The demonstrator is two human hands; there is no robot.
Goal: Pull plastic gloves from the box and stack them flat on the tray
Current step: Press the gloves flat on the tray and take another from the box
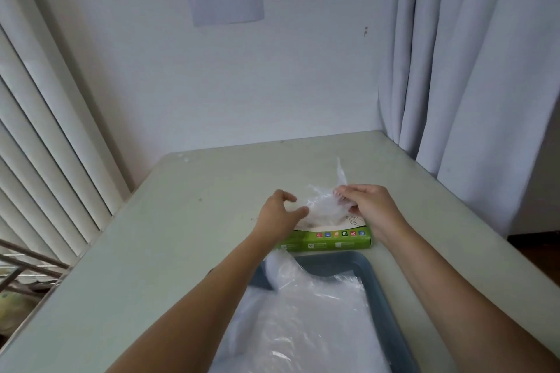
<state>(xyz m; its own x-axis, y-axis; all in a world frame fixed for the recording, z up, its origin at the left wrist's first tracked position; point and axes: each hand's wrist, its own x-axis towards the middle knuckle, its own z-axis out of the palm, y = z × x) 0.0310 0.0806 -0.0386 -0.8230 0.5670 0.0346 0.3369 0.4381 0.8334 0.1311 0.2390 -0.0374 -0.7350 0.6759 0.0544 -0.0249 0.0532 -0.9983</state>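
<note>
Clear, thin plastic is bunched up between the two hands: one glove (324, 206), crumpled and half risen out of the green box (330, 241), with one thin tip standing up beyond the fingers. The right hand (369, 206) pinches its upper edge, fingers (345, 191) closed together on the film. The left hand (277, 215) hovers just beside the glove with thumb and fingers apart in a loose curve. The thumb tip is at the edge of the plastic, but I cannot tell whether it touches. The box lies on the pale surface (181, 236) directly beneath both sets of fingers. The grey-blue tray (375, 281) sits nearer the person than the fingers, just beside the box, with a stack of gloves (309, 312) spread across it. One corner of the stack lifts up over the tray's far left rim.

The glove should weigh almost nothing and have no stiffness at all. It will likely cling to itself, crease, and drift with any air movement. It is slippery too, so a light pinch may slide off. A second pinch by the left hand on the opposite edge, probably at the cuff, would let both hands draw it taut and lay it flat. A hard pull risks dragging more gloves out with it, or shifting the light box.
</note>
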